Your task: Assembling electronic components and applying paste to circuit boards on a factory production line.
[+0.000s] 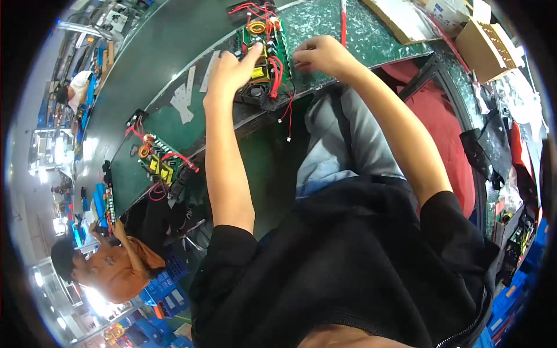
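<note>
A green circuit board with a copper coil, yellow transformers and red wires lies on the green bench in front of me. A black fan sits at its near end, and thin red leads with white plugs hang over the bench edge. My left hand grips the board's left side, the thumb reaching across its parts; the other fingertips are partly hidden. Just off the board's right edge is my right hand, its fingers bent and smeared by motion. Whether anything is between them does not show.
A similar board lies farther left on the bench. Flat metal plates lie between. Another person in an orange top works at the left. A cardboard box stands at the right, beyond a red-seated chair.
</note>
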Action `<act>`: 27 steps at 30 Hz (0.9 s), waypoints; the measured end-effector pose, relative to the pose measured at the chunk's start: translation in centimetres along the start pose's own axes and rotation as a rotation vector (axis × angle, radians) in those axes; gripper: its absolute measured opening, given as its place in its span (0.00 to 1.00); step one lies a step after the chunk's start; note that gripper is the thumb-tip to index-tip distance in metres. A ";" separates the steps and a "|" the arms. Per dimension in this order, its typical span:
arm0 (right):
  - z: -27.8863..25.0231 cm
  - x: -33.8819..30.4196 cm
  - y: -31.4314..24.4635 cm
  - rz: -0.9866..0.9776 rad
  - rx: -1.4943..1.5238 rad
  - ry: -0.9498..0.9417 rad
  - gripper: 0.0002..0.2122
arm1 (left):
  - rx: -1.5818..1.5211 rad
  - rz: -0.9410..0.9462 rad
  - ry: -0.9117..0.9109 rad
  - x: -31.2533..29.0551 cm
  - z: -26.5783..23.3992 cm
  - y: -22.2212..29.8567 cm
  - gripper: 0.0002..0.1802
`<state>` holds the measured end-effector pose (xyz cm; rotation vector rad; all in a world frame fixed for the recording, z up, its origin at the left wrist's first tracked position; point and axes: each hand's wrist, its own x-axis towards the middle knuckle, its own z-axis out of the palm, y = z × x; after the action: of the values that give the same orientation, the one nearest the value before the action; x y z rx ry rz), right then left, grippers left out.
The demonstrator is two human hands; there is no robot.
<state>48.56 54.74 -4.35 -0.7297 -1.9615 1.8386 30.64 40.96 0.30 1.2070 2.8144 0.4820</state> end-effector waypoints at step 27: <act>1.8 1.2 -0.3 0.167 -0.163 0.013 0.15 | -0.015 0.087 0.062 -1.0 2.5 -1.2 0.41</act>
<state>46.51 54.03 -4.35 -0.9789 -2.1176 1.7742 30.90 40.14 -2.57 1.3388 2.8127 0.5541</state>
